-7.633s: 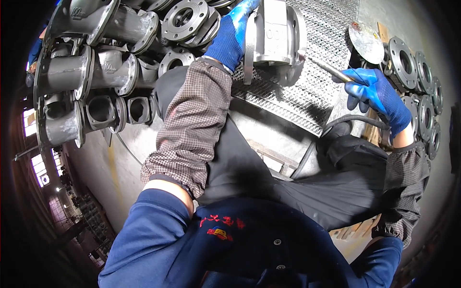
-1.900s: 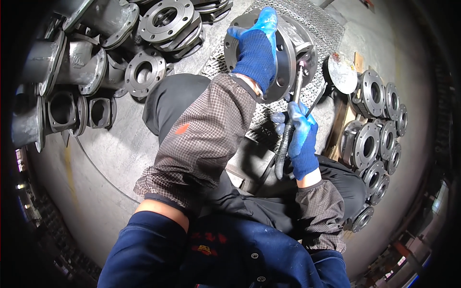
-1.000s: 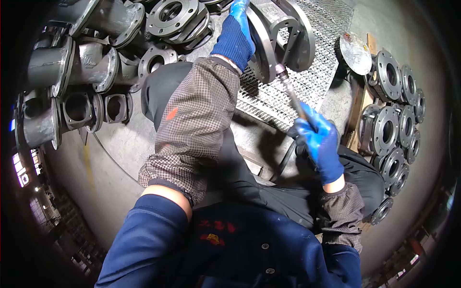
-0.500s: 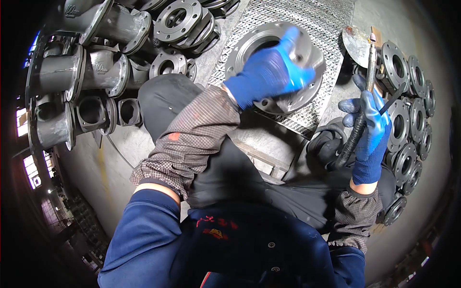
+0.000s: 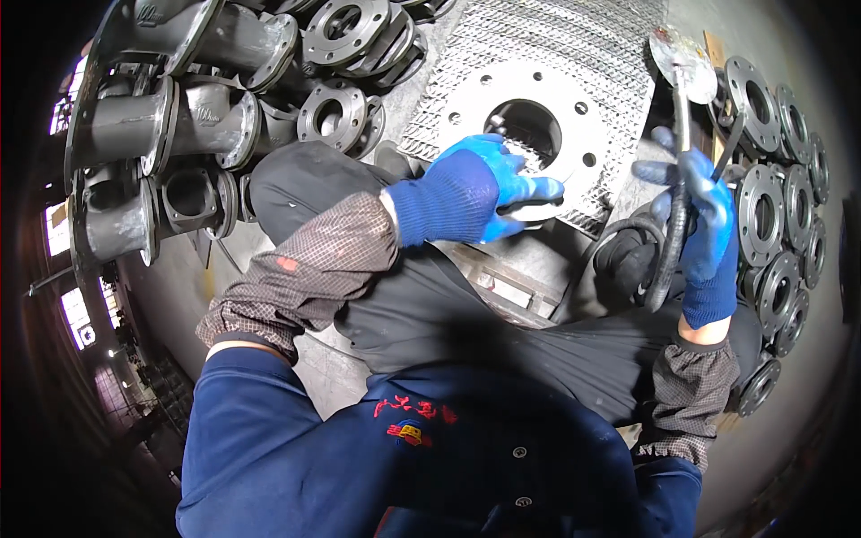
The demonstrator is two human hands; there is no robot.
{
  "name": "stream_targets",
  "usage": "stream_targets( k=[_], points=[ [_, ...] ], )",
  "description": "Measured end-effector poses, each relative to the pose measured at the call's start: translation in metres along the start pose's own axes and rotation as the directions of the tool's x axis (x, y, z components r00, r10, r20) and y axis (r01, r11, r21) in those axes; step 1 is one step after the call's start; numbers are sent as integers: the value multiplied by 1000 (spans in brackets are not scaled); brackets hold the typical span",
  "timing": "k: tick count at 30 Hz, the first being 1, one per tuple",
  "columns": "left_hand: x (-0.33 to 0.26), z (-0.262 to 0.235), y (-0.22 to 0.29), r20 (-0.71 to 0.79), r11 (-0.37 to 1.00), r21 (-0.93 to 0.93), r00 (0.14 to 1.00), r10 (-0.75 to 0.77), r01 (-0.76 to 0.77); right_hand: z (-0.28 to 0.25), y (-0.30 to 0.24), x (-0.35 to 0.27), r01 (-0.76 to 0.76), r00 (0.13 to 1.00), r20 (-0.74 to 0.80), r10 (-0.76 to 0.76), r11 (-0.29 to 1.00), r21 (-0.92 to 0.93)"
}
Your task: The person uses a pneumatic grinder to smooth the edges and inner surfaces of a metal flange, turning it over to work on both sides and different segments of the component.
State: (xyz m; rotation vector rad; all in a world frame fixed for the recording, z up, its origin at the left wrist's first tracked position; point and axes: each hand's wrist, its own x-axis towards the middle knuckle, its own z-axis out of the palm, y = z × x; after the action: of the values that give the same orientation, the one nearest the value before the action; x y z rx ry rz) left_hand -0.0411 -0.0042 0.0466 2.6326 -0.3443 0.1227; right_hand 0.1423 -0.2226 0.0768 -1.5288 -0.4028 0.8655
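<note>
**Flanged casting [image 5: 574, 134] on mesh mat [image 5: 619, 45]; L hand at rim, R hand on tool**

Clock centred on casting; reading L to R.

9 o'c: dark-grey flanged pipe bodies [image 5: 134, 125] are lying stacked in rows. Nearer in, approx 9–10: smaller flanged parts [image 5: 309, 117] are leaning together.

7 o'c: L hand [image 5: 489, 193], blue glove, is reaching over the near rim; fingers are pointing toward approx 6. Underside of fingers is hidden, so can't tell if they're gripping the edge or just resting.

Centre: casting is sitting on the mat, flange face up, round bore showing, bolt holes ringing it. Judging it heavy for its size, rigid, not fragile; smooth face is prob. offering little grip to coated gloves. Best hold: outer rim, fingers curling under the flange, opp. sides if lifting; bore edge as 2nd choice.

4 o'c: R hand [image 5: 704, 211], same glove type, is grasping a slim tool [image 5: 682, 117] betw. thumb and forefinger, other fingers spreading loose. Tool is pointing up, approx 2 o'c, well apart from casting, its tip overlapping a pale round disc [image 5: 706, 88] in view; contact unclear. Black hose [image 5: 668, 251] is hanging below the hand.

Far R, approx 3–4: flanged rings [image 5: 760, 181] are standing in rows.
</note>
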Motion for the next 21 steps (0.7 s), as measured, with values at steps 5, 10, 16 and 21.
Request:
stream_targets(
  k=[5,10,16,21],
  points=[
    [-16,-16,41,90,328,-898,850,-519,295,54,-15,-18,-164,889,426,168,985,-47],
    [-32,-19,57,155,95,-969,858,-489,228,86,2,-19,-641,403,775,486,755,-140],
    [-21,15,51,-109,146,-989,714,-692,-9,94,36,-18,120,904,397,158,798,-591],
    [-2,24,35,22,27,-998,694,-719,60,84,15,-4,397,918,327,-226,513,-761]
  ],
)
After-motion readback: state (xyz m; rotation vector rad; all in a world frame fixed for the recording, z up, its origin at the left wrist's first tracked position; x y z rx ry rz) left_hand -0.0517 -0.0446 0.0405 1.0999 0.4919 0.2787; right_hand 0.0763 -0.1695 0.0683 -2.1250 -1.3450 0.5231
